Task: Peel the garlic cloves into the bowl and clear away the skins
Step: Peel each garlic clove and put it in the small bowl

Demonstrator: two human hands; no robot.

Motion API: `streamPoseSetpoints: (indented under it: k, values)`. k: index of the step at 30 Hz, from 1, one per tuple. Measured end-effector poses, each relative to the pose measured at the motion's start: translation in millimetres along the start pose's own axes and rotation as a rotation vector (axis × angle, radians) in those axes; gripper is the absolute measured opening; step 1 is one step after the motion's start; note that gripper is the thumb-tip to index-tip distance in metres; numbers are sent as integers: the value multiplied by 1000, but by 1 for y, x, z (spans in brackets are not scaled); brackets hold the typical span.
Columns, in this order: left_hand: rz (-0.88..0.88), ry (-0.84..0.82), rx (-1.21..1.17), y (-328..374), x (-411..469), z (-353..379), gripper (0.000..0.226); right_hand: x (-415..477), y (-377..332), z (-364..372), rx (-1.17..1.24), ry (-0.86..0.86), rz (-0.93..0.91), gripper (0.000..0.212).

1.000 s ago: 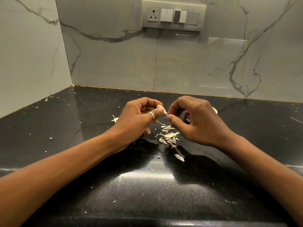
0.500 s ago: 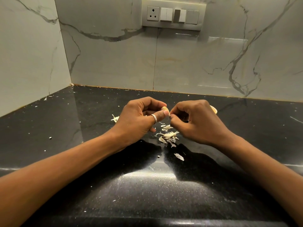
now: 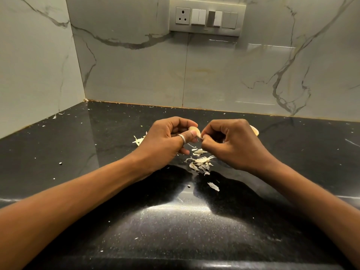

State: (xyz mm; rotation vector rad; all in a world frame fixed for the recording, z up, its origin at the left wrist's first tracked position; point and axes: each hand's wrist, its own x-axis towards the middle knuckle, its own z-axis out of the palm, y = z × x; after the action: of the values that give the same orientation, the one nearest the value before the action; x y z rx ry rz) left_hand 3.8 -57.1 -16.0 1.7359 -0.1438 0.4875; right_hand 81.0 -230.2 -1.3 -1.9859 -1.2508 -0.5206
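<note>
My left hand [image 3: 165, 141], with a ring on the thumb, holds a pale garlic clove [image 3: 195, 131] between thumb and fingers above the black counter. My right hand [image 3: 231, 143] pinches the clove's tip with curled fingers. A small heap of papery skins [image 3: 200, 162] lies on the counter just below both hands. More skin shreds [image 3: 138, 140] peek out to the left of my left hand. A second pale clove [image 3: 254, 130] shows behind my right hand. No bowl is in view.
The black stone counter [image 3: 97, 152] is dotted with tiny skin crumbs, and one loose flake [image 3: 213, 186] lies nearer me. Marble walls close the back and left side; a switch panel [image 3: 206, 17] sits high on the back wall.
The hands have come closer together, and my right fingers have moved from below the clove onto its tip. The skin heap has not moved.
</note>
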Motion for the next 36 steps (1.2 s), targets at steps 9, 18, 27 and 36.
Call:
streamPoseSetpoints:
  k: [9, 18, 27, 36]
  values:
    - [-59, -43, -90, -1, 1, -2, 18, 0, -3, -2, 71, -27, -8, 12]
    - [-47, 5, -91, -3, 2, -4, 20, 0, 2, -6, -33, 10, -44, 19]
    - [12, 6, -26, -1, 0, -1, 20, 1, 2, -6, -16, -16, -54, 9]
    - [76, -43, 64, -7, -1, -4, 21, 0, 3, -2, -29, -1, -8, 9]
